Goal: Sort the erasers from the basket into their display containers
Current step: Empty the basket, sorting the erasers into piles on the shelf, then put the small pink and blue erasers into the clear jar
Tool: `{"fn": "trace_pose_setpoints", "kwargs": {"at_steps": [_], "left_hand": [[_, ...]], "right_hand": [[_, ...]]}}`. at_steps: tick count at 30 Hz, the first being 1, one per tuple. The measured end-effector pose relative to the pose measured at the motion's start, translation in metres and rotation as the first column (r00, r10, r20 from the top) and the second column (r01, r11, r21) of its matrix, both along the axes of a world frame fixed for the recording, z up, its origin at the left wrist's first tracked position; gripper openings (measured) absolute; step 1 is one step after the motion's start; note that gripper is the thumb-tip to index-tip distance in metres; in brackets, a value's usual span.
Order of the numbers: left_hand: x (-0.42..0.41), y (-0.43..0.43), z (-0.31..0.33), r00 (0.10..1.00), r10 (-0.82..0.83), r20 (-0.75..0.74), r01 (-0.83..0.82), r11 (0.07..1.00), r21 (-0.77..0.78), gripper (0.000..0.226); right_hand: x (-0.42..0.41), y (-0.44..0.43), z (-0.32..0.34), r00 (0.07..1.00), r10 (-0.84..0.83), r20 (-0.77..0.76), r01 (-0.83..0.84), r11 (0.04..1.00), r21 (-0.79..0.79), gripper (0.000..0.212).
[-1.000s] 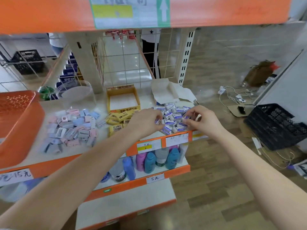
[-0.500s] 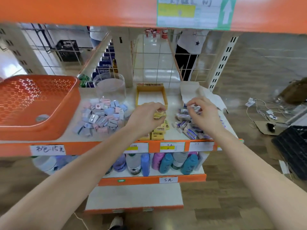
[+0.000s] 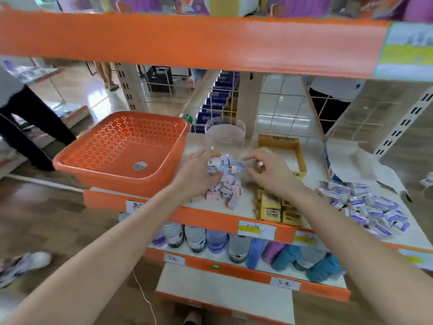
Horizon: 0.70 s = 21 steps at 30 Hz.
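Left hand (image 3: 196,175) cups clump of pastel erasers (image 3: 225,186), mid-shelf, just near of clear tub (image 3: 225,134). Right hand (image 3: 269,172) at clump's right, grip blurred. Orange basket (image 3: 93,165) overhangs shelf's left end.

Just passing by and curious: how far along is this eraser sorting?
Done: the basket looks emptied, with erasers in three sorted piles on the shelf. In hand: the left hand grips a bunch of pastel erasers before the clear tub, the right hand close beside it. Left: the tub and yellow box look empty, so the pastel erasers, yellow pile and blue-white pile all need loading.
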<state>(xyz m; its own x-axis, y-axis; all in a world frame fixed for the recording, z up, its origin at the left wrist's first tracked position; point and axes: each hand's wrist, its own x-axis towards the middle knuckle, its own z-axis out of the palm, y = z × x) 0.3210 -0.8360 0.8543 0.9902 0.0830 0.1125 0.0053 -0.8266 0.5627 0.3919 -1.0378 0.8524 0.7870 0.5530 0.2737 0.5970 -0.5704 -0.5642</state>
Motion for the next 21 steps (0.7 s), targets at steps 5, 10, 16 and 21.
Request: {"fn": "trace_pose_setpoints", "kwargs": {"at_steps": [5, 10, 16, 21], "left_hand": [[-0.007, 0.02, -0.004, 0.983, -0.048, -0.175, 0.031, 0.995, -0.096, 0.069], [-0.004, 0.026, -0.012, 0.984, -0.028, -0.174, -0.002, 0.985, -0.172, 0.07], [-0.002, 0.032, -0.016, 0.997, 0.004, -0.083, -0.026, 0.962, -0.271, 0.059], [-0.008, 0.036, -0.024, 0.995, -0.058, -0.083, 0.038, 0.975, -0.218, 0.068]], "right_hand": [[0.001, 0.035, 0.003, 0.968, 0.171, -0.185, -0.214, 0.946, -0.244, 0.068], [0.008, 0.053, -0.007, 0.952, 0.201, -0.23, -0.267, 0.914, -0.305, 0.088], [0.017, 0.059, -0.015, 0.962, 0.174, -0.211, -0.224, 0.944, -0.242, 0.09], [0.022, 0.055, -0.017, 0.978, 0.123, -0.171, -0.156, 0.968, -0.198, 0.074]]}}
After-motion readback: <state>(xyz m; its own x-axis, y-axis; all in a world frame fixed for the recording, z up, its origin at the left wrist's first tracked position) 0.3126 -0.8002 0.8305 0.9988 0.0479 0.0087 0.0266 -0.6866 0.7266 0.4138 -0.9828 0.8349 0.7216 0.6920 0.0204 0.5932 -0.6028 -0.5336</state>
